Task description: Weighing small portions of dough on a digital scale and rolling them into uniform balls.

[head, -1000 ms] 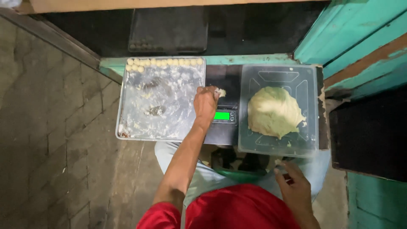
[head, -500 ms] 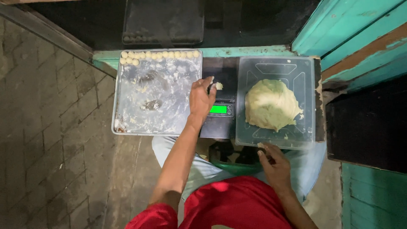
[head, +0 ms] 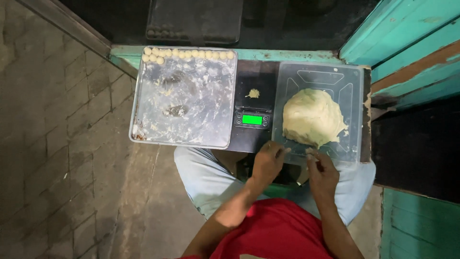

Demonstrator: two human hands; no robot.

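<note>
Your left hand [head: 267,163] sits at the near edge of the clear plastic lid [head: 352,84], fingers curled loosely and touching the rim; whether they pinch anything you cannot tell from here. Your right hand [head: 322,171] is just beside it at 3 o'clock, fingertips bent over the same near edge, right below the dough mound [head: 312,116]; its grip is equally unclear. The dough mound lies in the middle of the lid, at 12 o'clock from your right hand. At 11 o'clock from your left hand stands the black digital scale [head: 253,103], its green display [head: 252,119] lit, with a small dough piece [head: 253,93] resting on the platform. At 9 o'clock from the scale, touching it, lies the floured metal tray [head: 191,129], and a row of small dough balls [head: 191,54] lines its far edge.
</note>
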